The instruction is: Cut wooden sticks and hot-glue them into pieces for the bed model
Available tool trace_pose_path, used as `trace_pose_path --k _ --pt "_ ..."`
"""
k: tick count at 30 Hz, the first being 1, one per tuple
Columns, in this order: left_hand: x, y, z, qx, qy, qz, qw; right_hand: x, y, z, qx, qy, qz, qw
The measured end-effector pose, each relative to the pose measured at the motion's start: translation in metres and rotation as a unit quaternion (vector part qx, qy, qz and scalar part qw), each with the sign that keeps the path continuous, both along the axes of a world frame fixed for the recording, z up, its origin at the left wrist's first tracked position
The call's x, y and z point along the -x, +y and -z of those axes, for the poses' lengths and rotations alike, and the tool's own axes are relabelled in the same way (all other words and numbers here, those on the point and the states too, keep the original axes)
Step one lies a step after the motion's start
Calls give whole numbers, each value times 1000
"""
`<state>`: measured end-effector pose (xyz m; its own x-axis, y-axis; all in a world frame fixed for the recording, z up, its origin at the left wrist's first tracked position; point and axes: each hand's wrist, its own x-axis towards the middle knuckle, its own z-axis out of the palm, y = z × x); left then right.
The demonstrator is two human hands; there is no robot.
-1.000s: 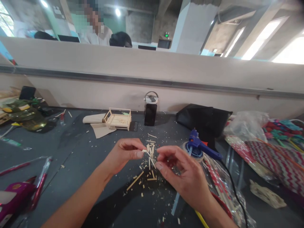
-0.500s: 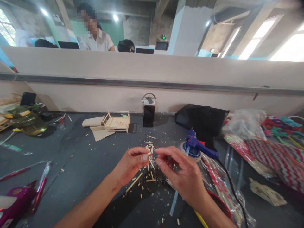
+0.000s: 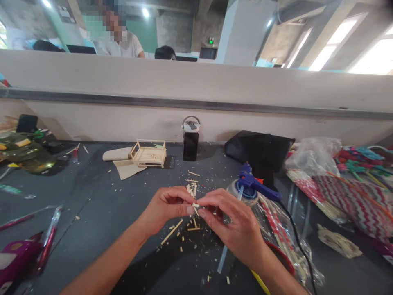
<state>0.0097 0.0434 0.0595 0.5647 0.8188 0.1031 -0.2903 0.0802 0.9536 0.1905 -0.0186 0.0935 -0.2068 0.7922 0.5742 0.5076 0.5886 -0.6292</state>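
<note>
Between the fingertips of both hands is a small pale wooden stick piece (image 3: 195,205). My left hand (image 3: 172,205) pinches it from the left, thumb below and index finger above. My right hand (image 3: 229,215) closes on its right side with thumb and index finger, the fingertips of the two hands almost touching. Just beyond and below them, short wooden sticks (image 3: 191,189) and cut scraps lie scattered on the dark table (image 3: 101,221). Farther back on the left stands a miniature wooden frame (image 3: 150,155), built of thin sticks, with small pieces lying on it.
A blue glue gun (image 3: 258,186) rests on a roll of tape (image 3: 242,192), its black cord trailing toward the front right. A phone (image 3: 190,146) leans upright at the back. Plastic-wrapped sticks (image 3: 281,229) lie at right; a purple tool (image 3: 18,256) is at left.
My right hand has moved left to meet my left hand, and its fingertips now close on the small wooden piece. The camera view has shifted slightly.
</note>
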Motion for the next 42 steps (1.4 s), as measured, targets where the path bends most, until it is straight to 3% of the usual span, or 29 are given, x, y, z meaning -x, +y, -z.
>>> trace_pose_path --k 13,33,42 --pt "2 1 0 -49 38 -8 998 1 -1 -1 -19 -31 13 999" --pt "3 1 -3 -62 49 -1 997 2 -1 -1 -31 -75 14 997" --pt "1 2 1 55 -28 -21 998 -2 1 -4 -17 -67 30 997"
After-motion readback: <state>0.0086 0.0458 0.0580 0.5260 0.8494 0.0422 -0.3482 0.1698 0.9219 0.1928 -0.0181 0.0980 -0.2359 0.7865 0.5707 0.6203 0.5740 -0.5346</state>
